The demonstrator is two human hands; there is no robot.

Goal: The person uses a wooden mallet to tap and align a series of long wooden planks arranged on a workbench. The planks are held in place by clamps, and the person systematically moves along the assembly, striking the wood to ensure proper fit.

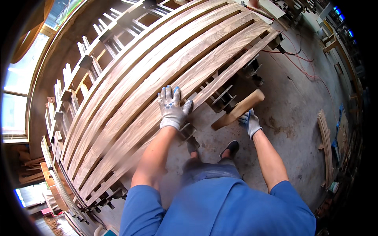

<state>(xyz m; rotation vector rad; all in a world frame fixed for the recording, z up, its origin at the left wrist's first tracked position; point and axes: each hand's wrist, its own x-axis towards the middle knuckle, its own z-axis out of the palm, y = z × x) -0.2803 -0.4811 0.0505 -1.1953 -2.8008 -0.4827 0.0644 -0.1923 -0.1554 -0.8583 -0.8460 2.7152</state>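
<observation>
My left hand [171, 109], in a pale work glove with blue fingertips, lies flat with its fingers spread on the long wooden slats [155, 80] of a large slatted frame. My right hand [251, 123], in a similar glove, is closed at the lower edge of a long wooden block [239, 110] with a rounded end. The block is tilted, its rounded end up to the right, and stands clear of the slats' near edge. It partly hides the right fingers, so their exact grip cannot be seen.
Dark metal clamps [223, 97] line the frame's near edge, and a rack of clamp bars [84, 61] stands behind it. A red hose [306, 70] runs over the concrete floor [281, 114]. Wooden strips [326, 147] lie at the right, and windows [17, 98] are on the left.
</observation>
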